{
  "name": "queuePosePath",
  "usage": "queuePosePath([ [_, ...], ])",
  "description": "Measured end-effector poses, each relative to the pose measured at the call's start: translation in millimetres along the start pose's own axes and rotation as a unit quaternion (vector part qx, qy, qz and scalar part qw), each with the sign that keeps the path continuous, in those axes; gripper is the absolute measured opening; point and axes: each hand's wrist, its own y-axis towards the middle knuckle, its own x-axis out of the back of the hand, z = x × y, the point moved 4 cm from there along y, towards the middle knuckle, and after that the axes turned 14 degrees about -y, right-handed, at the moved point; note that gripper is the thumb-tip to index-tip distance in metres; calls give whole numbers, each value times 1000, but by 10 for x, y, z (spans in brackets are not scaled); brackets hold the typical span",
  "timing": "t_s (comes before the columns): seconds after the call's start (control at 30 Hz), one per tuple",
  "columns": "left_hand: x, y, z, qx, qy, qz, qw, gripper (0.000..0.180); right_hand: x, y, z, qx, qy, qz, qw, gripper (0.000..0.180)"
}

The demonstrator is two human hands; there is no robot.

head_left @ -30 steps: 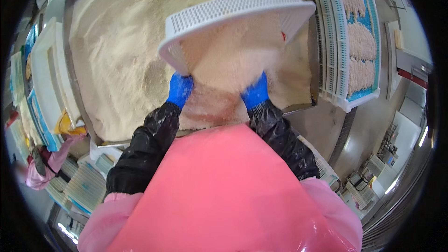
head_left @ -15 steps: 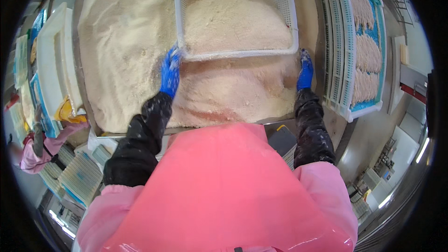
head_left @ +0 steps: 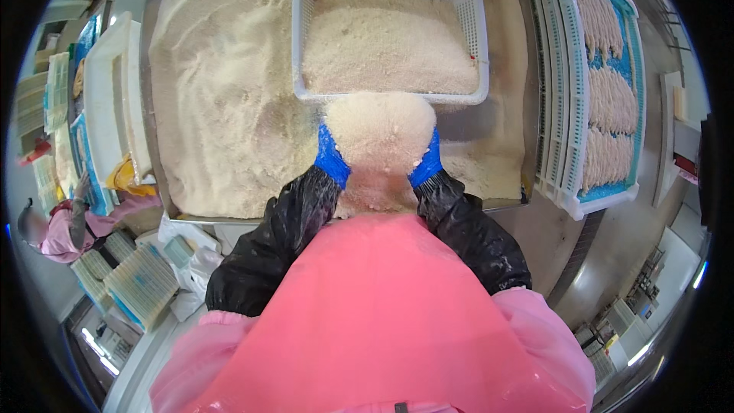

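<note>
A glossy pink apron (head_left: 382,313) fills the near foreground above a steel floor. Both blue-gloved hands, the left hand (head_left: 331,157) and right hand (head_left: 425,162), are cupped together, lifting a heap of pale breadcrumbs (head_left: 380,128) over the metal table (head_left: 489,203). Just beyond sits a white perforated basket (head_left: 390,92) of coarse crumbs. Far right, stacked white trays (head_left: 566,176) hold breaded strips on blue liners.

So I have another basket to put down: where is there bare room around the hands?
Bare steel shows right of the crumb heap both gloved hands lift, below the white basket. The counter strip beside the stacked trays is free. Elsewhere crumbs cover the trough.
</note>
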Motion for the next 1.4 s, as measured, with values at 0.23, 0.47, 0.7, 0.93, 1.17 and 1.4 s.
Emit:
queuePosePath([
  [0.23, 397, -154, -603, 39, -29, -133, 990, 37, -898, -456, 859, 285, -457, 68, 840, 35],
  [0.47, 623, -552, 266, 90, -656, -324, 676, 31, -55, -714, 1138, 150, -106, -104, 977, 30],
  [0.7, -78, -579, 1471, 167, -506, -357, 767, 38, 1039, 234, 540, 322, -312, -163, 879, 38],
  [0.93, -620, -335, 1656, 172, -671, -262, 672, 41, -39, 347, -191, 225, -473, -50, 850, 30],
  [1.17, -14, -379, -67, -2, -120, -59, 991, 37, -792, -155, -36, 398, -673, -13, 623, 35],
  [1.4, 630, 174, -298, -9, -509, -159, 846, 47, -922, -327, 695, 378, -284, 44, 880, 32],
])
